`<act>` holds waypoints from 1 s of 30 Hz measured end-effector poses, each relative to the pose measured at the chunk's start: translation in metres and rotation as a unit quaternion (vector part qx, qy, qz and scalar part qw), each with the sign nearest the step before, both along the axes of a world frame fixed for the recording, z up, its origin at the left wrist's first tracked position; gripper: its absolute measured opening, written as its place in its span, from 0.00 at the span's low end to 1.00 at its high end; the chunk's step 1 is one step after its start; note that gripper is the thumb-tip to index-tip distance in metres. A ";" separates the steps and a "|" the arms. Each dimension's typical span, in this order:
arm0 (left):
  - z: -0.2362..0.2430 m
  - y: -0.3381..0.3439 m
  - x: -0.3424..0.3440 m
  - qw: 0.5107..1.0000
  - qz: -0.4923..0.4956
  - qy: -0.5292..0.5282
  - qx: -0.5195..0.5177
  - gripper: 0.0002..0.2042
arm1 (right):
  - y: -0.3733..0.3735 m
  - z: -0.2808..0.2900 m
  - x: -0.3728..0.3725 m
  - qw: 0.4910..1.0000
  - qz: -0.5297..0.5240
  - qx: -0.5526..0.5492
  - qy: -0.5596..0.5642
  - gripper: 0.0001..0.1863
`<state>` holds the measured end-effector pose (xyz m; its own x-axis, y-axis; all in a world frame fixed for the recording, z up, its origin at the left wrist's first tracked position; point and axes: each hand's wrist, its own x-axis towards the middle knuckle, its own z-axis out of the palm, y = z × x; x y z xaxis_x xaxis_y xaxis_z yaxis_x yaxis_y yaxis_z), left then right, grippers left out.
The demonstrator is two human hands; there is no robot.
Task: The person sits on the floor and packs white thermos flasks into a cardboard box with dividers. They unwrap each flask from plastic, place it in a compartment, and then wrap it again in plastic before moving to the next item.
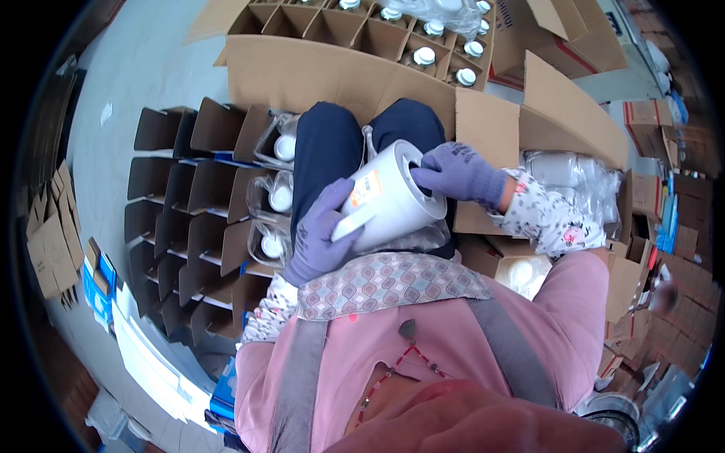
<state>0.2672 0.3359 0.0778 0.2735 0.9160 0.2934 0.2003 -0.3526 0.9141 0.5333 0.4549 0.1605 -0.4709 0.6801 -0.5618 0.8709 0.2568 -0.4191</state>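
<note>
A white, rounded cylindrical jug (393, 211) with a handle and an orange-and-white label (367, 188) lies tilted across my lap. My left hand (321, 234) wraps round its lower left side by the handle (353, 224), in a purple work glove. At the other end, my right hand (461, 174), gloved alike, has its fingers curled at the dark round opening (414, 162). The fingertips are partly hidden there, so what they pinch cannot be made out. Clear plastic film (423, 240) lies under the jug on my lap.
At my left stands a brown cardboard divider grid (204, 181), with white items (281, 198) in clear bags along its right side. Ahead, a divided carton (340, 64) holds several white-capped bottles (424, 57). On my right, an open carton (487, 124) stands beside plastic-wrapped white items (563, 170).
</note>
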 end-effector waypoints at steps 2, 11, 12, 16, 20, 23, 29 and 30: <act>0.004 0.006 0.010 0.996 0.001 0.029 0.083 0.10 | 0.002 -0.023 0.013 0.971 -0.145 -0.171 0.080 0.20; -0.006 0.024 -0.021 0.966 -0.022 -0.156 -0.203 0.09 | 0.014 0.015 0.001 0.942 0.214 0.205 0.160 0.17; -0.005 0.024 -0.018 0.966 -0.005 -0.155 -0.206 0.09 | 0.017 0.016 -0.002 0.959 0.197 0.167 0.120 0.17; -0.019 0.023 -0.018 0.972 0.003 -0.137 -0.190 0.10 | 0.017 -0.019 0.013 0.936 0.238 0.237 0.102 0.20; -0.020 0.043 -0.030 0.909 -0.022 -0.290 -0.300 0.10 | 0.039 -0.003 -0.006 0.902 0.242 0.264 0.241 0.17; -0.022 0.046 -0.025 0.898 0.035 -0.291 -0.327 0.12 | 0.054 -0.007 -0.015 0.930 0.240 0.229 0.157 0.18; -0.024 0.063 -0.033 0.891 0.033 -0.261 -0.370 0.16 | 0.081 -0.008 -0.025 0.925 0.300 0.203 0.118 0.15; -0.022 0.066 -0.034 0.889 0.036 -0.255 -0.379 0.16 | 0.083 -0.006 -0.025 0.942 0.260 0.174 0.123 0.16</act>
